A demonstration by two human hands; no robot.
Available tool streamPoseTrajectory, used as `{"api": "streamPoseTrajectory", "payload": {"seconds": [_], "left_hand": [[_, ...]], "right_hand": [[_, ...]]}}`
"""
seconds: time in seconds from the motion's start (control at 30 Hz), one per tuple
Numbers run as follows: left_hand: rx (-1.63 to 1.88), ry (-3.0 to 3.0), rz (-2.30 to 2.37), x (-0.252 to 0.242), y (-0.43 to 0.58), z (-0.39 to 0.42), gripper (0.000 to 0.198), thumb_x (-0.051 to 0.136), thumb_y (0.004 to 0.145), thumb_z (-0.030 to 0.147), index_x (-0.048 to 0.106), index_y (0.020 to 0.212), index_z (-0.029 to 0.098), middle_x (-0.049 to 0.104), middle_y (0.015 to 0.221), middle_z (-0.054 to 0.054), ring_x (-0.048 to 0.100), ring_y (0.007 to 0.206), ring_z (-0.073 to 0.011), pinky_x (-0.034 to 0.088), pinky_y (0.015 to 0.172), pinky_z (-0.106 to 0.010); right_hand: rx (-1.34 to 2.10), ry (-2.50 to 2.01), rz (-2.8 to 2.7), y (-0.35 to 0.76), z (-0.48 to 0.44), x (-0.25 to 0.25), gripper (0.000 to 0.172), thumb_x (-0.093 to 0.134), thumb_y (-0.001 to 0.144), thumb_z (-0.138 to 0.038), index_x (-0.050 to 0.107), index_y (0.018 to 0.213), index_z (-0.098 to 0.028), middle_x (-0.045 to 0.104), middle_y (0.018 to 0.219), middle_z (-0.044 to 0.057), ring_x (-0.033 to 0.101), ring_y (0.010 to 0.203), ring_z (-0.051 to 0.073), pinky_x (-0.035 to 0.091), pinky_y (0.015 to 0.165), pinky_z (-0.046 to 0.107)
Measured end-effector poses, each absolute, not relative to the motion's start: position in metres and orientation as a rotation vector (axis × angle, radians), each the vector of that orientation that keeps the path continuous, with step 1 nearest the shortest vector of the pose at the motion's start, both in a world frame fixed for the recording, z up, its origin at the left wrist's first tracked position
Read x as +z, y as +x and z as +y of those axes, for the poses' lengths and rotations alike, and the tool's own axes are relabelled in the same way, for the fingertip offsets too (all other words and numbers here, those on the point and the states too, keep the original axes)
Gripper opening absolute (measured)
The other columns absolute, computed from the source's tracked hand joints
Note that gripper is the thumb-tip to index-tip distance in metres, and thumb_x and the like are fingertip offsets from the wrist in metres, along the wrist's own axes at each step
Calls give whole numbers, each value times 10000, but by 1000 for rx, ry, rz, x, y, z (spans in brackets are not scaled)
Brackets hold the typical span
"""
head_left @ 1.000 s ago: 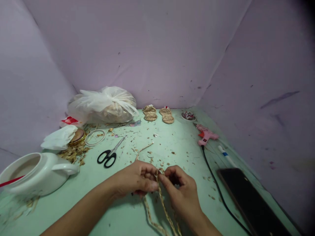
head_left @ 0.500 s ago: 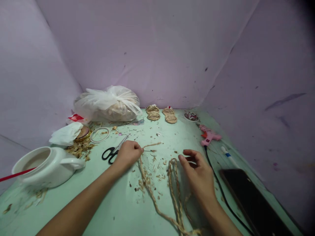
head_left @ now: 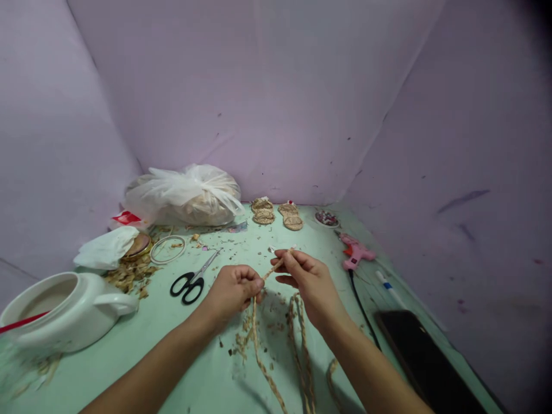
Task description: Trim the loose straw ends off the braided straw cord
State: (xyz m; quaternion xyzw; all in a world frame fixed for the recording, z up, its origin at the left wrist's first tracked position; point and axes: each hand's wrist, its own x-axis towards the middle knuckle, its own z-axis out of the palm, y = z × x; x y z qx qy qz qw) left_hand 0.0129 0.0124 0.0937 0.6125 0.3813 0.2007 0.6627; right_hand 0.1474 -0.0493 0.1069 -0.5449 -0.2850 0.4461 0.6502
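Straw braid (head_left: 259, 339) end is pinched by left hand (head_left: 233, 290) and right hand (head_left: 308, 282), both closed on it near the scissors (head_left: 192, 279).

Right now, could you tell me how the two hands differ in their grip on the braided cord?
The left hand is curled, pinching the braided cord lower down; the right hand is more open, its fingers pinching the tip, farther away. Both hold the same cord.
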Motion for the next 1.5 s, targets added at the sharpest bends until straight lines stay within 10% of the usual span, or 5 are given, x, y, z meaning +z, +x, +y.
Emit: {"api": "streamPoseTrajectory", "payload": {"seconds": [0.3, 0.53, 0.83, 1.27, 1.5], "left_hand": [[324, 2109, 653, 99, 8, -8, 254, 426, 723, 203, 374, 480, 150, 277, 470, 48, 265, 465, -64, 206, 464, -210], [424, 2287, 1152, 121, -8, 37, 303, 380, 774, 362, 588, 675, 166, 572, 628, -13, 510, 623, -140, 347, 574, -230], [-532, 2578, 1637, 108, -42, 64, 275, 449, 629, 215, 613, 840, 152, 643, 872, -160, 592, 789, -301, 382, 557, -312], [-153, 2521, 1637, 97, -44, 71, 204, 485, 618, 190, 606, 773, 139, 626, 768, -160, 563, 726, -294, 348, 570, -328], [471, 1489, 925, 107, -1, 32, 289, 582, 652, 412, 603, 654, 123, 486, 494, 7, 423, 473, -91, 330, 494, -220]], "right_hand": [[1136, -1155, -430, 140, -39, 96, 211, 676, 573, -322, 601, 598, -127, 533, 436, -28, 441, 382, 59, 334, 399, 190], [1400, -1088, -549, 143, -50, 103, 313, 724, 546, -299, 640, 795, -131, 519, 566, -39, 490, 534, 83, 479, 591, 276], [1338, -1210, -409, 149, -46, 101, 288, 783, 435, -245, 616, 628, -110, 617, 558, 30, 564, 492, 118, 472, 524, 269], [1288, -1308, -384, 153, -46, 100, 184, 723, 531, -210, 606, 645, -127, 630, 568, 21, 554, 452, 96, 398, 431, 204], [1428, -1212, -423, 141, -49, 93, 264, 761, 514, -257, 603, 678, -122, 653, 617, 40, 561, 482, 94, 429, 482, 212]]}}
